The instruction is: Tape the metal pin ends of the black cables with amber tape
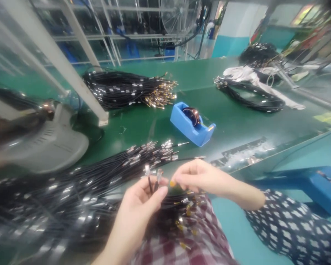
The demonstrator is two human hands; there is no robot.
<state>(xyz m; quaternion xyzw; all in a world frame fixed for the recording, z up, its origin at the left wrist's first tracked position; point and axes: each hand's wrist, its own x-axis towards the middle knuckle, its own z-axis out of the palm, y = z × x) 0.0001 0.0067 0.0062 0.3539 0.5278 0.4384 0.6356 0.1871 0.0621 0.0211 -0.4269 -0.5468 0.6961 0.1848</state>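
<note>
Left hand (143, 201), right hand (200, 176) — both pinching

Surface finishes of the held cables (150, 184), tape roll (191, 115) and bench (139, 127).
The cables have smooth, plastic-looking sheaths with shiny metallic ends; the far connectors (161, 94) show a brassy lustre. The tape roll is glossy, its dispenser (191, 134) smooth plastic. The bench is smooth with a soft sheen. Sleeve (289, 224) and checked garment (165, 252) are matt cloth. The blurred grey housing (48, 141) appears to be matt plastic.
</note>
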